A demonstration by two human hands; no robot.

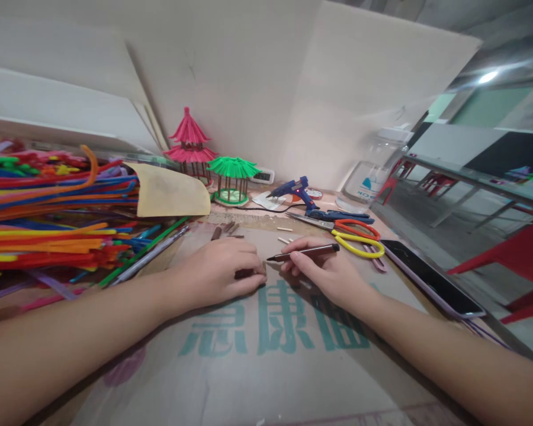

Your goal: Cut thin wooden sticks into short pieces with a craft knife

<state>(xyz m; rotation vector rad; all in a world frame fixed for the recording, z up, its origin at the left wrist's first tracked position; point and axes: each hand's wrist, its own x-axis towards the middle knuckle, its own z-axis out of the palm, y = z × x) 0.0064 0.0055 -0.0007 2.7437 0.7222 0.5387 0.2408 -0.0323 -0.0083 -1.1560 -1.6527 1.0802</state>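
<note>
My right hand (324,269) grips a dark brown marker pen (313,251) like a writing tool, its bare tip pointing left. Close to that tip, my left hand (224,269) rests on the board with its fingers curled and thumb and forefinger together. A tiny dark piece seems to be at those fingertips, too small to make out. Just beyond the hands lie pale short sticks (285,229) and several brown short sticks (231,227). Both hands are over a greyish sheet (249,384) printed with large green characters.
Colourful pipe cleaners (48,242) fill the left side. Behind stand a pink pagoda model (189,145) and a green-roofed pavilion model (233,171). A blue glue gun (295,188), scissors (357,234), a phone (433,278) and a clear plastic bottle (364,177) are to the right.
</note>
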